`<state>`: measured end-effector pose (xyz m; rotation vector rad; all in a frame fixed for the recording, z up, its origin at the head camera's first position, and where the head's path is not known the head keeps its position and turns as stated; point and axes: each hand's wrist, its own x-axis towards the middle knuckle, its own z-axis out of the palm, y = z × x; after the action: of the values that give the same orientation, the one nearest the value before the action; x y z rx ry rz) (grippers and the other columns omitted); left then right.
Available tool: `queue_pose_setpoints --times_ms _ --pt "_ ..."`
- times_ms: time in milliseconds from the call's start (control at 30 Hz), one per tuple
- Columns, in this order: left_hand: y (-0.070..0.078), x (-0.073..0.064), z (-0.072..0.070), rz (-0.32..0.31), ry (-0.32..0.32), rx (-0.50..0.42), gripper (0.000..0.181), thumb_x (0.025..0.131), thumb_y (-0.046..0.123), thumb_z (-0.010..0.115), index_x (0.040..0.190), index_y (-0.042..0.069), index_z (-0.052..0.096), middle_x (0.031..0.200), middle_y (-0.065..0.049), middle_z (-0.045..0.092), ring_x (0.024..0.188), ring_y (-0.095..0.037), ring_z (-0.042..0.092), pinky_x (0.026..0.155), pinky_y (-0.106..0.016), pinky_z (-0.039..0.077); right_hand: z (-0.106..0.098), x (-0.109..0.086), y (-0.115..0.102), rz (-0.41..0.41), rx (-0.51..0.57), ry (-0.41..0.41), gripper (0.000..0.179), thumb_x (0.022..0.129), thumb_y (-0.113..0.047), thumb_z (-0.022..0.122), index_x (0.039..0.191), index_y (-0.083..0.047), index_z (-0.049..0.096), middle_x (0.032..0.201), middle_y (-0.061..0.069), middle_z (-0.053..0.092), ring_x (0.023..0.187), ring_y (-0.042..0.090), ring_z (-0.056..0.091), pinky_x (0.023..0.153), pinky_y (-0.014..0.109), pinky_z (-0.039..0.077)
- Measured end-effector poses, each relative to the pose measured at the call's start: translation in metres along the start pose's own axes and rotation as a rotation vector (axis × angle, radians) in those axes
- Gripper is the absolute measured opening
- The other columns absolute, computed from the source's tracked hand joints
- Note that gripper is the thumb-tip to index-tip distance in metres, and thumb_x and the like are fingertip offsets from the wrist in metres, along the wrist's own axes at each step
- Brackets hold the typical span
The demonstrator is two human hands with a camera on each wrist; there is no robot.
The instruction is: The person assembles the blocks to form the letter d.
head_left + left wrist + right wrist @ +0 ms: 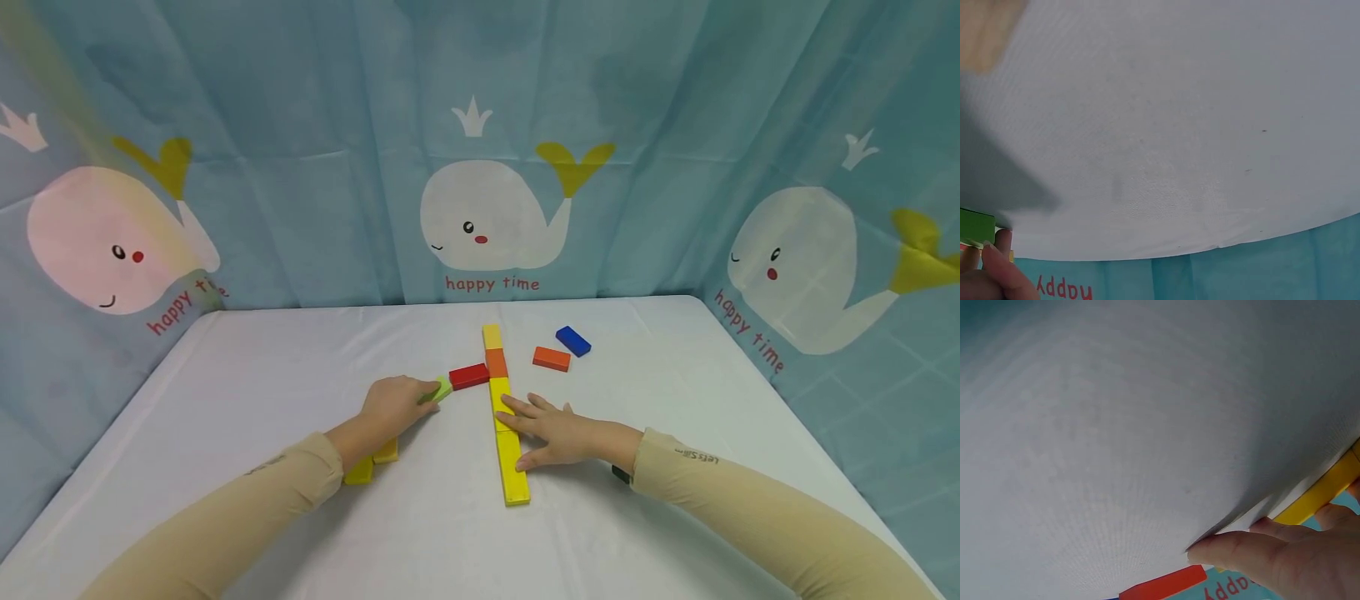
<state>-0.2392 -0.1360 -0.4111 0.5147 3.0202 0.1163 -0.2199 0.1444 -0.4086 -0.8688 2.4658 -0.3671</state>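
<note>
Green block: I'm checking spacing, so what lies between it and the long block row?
A red block lies between the green block and the row, in the head view.

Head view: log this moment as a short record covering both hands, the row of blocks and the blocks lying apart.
Row: far to near, far yellow block, row orange block, nearer yellow blocks
Left of row: red block
Left hand: pinches light green block beside the red block; contact between the two unclear
Right hand: fingers spread, touching the nearer yellow blocks
Right of row: loose orange block, blue block
By left sleeve: partly hidden yellow blocks
By right sleeve: dark block, partly hidden
</note>
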Motion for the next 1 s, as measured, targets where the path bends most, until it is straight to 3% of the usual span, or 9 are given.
queue_pose_setpoints --times_ms 233,400,600,767,1000 --pt "0.004 0.001 0.000 0.005 0.007 0.080 0.049 0.086 0.039 0.073 0.130 0.018 0.064 0.112 -0.006 0.071 0.100 -0.023 0.066 0.078 -0.034 0.055 0.000 0.000 -0.001 0.005 -0.008 -0.003 0.077 0.087 -0.051 0.065 0.153 -0.030 0.031 0.163 -0.006 0.009 0.147 0.036 0.005 0.104 0.074 0.010" --pt "0.005 0.001 0.000 0.004 0.002 0.084 0.050 0.086 0.038 0.073 0.131 0.018 0.064 0.111 -0.007 0.071 0.098 -0.023 0.066 0.078 -0.034 0.055 0.000 0.000 -0.002 0.009 -0.013 -0.010 0.077 0.088 -0.051 0.065 0.154 -0.029 0.030 0.163 -0.005 0.009 0.147 0.036 0.005 0.104 0.074 0.010" --pt "0.004 0.001 0.001 -0.019 -0.024 0.039 0.054 0.088 0.040 0.071 0.136 0.018 0.059 0.119 -0.006 0.068 0.110 -0.024 0.062 0.085 -0.037 0.053 0.000 -0.001 -0.003 0.015 -0.011 -0.008 0.077 0.088 -0.051 0.065 0.154 -0.030 0.031 0.163 -0.005 0.009 0.147 0.036 0.005 0.104 0.074 0.009" --pt "-0.003 -0.005 -0.003 -0.052 -0.046 -0.023 0.060 0.090 0.043 0.067 0.141 0.017 0.053 0.131 -0.008 0.061 0.122 -0.028 0.055 0.093 -0.044 0.049 0.000 -0.001 -0.003 0.014 -0.013 -0.009 0.077 0.088 -0.051 0.065 0.154 -0.030 0.030 0.163 -0.006 0.009 0.147 0.036 0.005 0.104 0.074 0.009" --pt "-0.021 -0.023 -0.013 0.012 -0.021 -0.035 0.058 0.092 0.043 0.064 0.141 0.014 0.052 0.132 -0.010 0.061 0.122 -0.030 0.055 0.088 -0.046 0.051 0.000 -0.002 -0.004 0.024 -0.017 -0.005 0.077 0.088 -0.050 0.065 0.153 -0.030 0.031 0.163 -0.006 0.009 0.147 0.035 0.006 0.104 0.074 0.009"
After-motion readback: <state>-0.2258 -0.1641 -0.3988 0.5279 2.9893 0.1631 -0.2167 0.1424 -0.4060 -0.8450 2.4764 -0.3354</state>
